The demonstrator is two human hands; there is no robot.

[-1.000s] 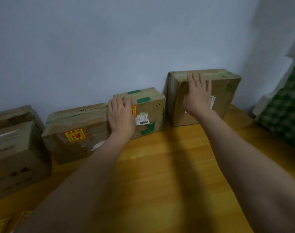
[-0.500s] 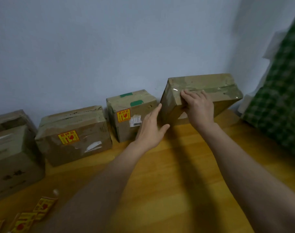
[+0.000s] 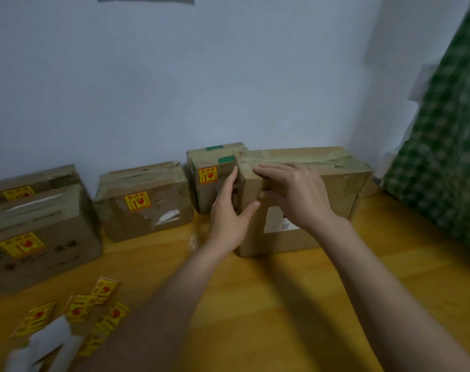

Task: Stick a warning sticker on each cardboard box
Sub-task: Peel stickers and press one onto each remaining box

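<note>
A row of cardboard boxes stands against the wall. The rightmost box (image 3: 333,189) has a white label on its front and no yellow sticker in view. My left hand (image 3: 229,213) grips its left front corner, and my right hand (image 3: 295,194) clasps its top front edge. To its left, the small box (image 3: 209,162) with green tape carries a yellow warning sticker (image 3: 208,175). The middle box (image 3: 145,202) and the two stacked boxes (image 3: 38,232) at far left also show yellow stickers. Several loose yellow stickers (image 3: 78,308) lie on the table at lower left.
The wooden table (image 3: 295,304) stretches in front of the boxes. White backing paper (image 3: 43,347) lies by the loose stickers. A green checked cloth (image 3: 448,157) hangs at the right. A blue wall stands behind the boxes.
My left hand left the small green-taped box and went to the rightmost box's left corner. Both hands drew that box forward from the wall. The view shifted, showing the loose stickers.
</note>
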